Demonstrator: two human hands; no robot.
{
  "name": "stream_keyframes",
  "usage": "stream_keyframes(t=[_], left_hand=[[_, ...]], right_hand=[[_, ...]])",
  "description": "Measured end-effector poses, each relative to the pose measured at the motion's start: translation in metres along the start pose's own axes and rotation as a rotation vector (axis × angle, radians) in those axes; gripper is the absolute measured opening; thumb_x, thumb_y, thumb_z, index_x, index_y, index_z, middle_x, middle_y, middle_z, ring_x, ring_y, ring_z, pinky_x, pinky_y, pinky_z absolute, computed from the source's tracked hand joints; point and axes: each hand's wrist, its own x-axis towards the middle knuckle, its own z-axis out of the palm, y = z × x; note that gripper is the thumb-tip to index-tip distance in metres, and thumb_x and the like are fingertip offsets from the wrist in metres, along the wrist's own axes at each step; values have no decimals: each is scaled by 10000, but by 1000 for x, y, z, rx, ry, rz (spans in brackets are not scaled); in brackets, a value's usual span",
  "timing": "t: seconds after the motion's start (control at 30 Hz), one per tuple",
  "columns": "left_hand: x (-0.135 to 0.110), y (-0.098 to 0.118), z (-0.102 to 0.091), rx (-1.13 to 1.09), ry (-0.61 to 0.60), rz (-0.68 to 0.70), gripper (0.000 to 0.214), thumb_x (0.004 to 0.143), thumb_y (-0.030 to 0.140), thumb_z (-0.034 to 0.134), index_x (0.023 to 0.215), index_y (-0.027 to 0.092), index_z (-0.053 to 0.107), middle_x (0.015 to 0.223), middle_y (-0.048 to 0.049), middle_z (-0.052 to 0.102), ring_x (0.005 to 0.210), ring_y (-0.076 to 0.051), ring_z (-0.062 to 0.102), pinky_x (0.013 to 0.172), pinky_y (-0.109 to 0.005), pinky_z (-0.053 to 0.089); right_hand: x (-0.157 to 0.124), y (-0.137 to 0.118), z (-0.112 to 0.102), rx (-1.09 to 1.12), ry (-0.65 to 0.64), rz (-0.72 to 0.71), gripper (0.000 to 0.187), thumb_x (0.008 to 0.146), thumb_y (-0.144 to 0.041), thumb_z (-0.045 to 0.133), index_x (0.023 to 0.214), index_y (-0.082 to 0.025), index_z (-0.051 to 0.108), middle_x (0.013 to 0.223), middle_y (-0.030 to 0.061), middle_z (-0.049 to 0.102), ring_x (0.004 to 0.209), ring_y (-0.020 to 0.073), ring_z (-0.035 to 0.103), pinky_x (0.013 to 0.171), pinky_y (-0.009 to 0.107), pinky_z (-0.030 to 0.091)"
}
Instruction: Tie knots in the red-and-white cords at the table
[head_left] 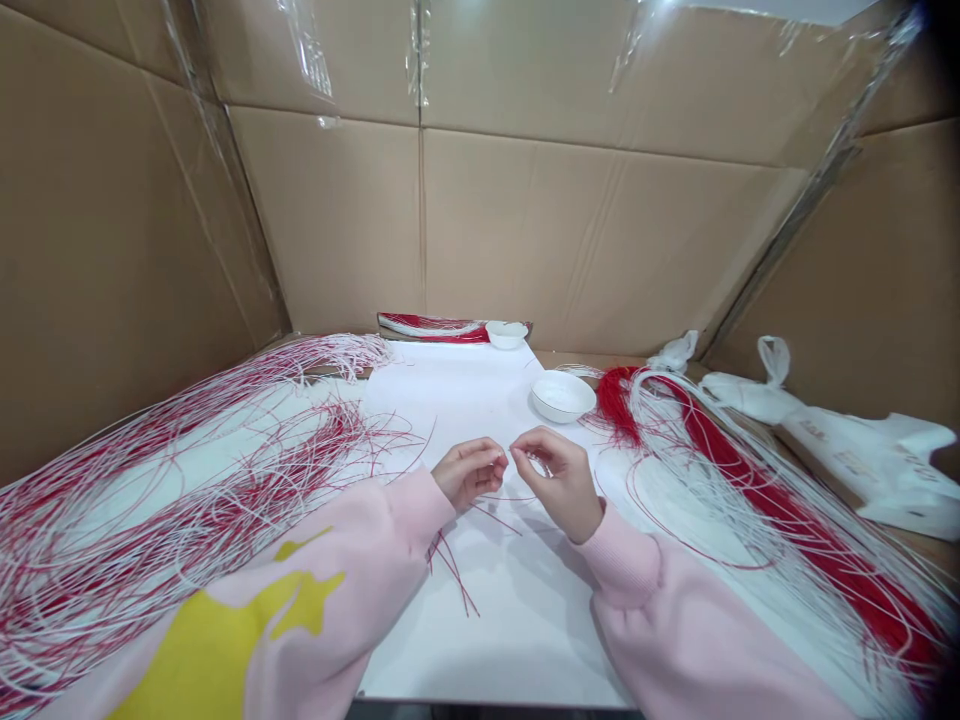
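My left hand [469,472] and my right hand [556,478] meet over the middle of a white sheet [495,600], fingertips pinched close together. Both pinch a thin red string [495,497] that loops down onto the sheet below the hands. More loose red strings [454,565] trail from under my left wrist. Pink sleeves cover both forearms. A small white bowl [562,395] stands just beyond my right hand.
A wide spread of red and white strings [172,480] lies to the left. A thick red and white bundle [757,490] runs along the right. Another white bowl [507,334] sits at the back. White plastic bags [862,450] lie far right. Cardboard walls enclose the table.
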Motion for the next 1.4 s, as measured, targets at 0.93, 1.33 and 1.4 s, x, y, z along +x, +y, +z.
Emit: stream_keyframes(t=[0.93, 1.33, 1.4], left_hand=[[-14, 7, -2, 1160, 13, 873, 189, 812, 216, 409, 816, 139, 581, 741, -63, 551, 695, -115, 515, 638, -230, 425], [-13, 10, -3, 1217, 34, 886, 205, 826, 209, 379, 817, 137, 571, 737, -59, 551, 695, -112, 515, 643, -226, 427], [-14, 11, -1, 1188, 52, 885, 205, 821, 212, 388, 800, 135, 577, 716, -58, 556, 670, -112, 514, 623, -229, 427]], right_hand=[[-1, -9, -6, -91, -56, -44, 73, 697, -121, 479, 673, -177, 519, 640, 8, 517, 594, 112, 498, 568, 239, 453], [-1, -10, -11, -197, -118, -119, 104, 694, -110, 454, 657, -188, 512, 612, 0, 512, 563, 111, 484, 557, 243, 412], [-2, -10, -11, -201, -106, -112, 100, 702, -121, 452, 660, -190, 511, 612, 1, 511, 565, 113, 484, 562, 246, 417]])
